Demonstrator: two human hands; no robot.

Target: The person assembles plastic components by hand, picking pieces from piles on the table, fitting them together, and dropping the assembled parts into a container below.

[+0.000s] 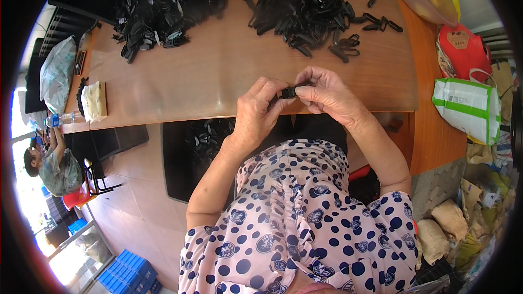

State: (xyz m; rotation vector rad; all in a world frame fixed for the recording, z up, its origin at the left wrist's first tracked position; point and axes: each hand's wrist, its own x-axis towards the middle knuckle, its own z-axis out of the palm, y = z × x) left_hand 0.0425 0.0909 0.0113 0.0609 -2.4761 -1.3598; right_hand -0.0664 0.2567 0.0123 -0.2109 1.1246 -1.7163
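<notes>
One dotted blouse (297, 218), left hand (255, 110), right hand (331, 98), both in fingertip grip on one black part (288, 93)

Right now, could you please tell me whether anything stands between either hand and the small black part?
Nothing visible does: the left hand and right hand both have fingers on the small black part, at the near side of the brown table.
</notes>
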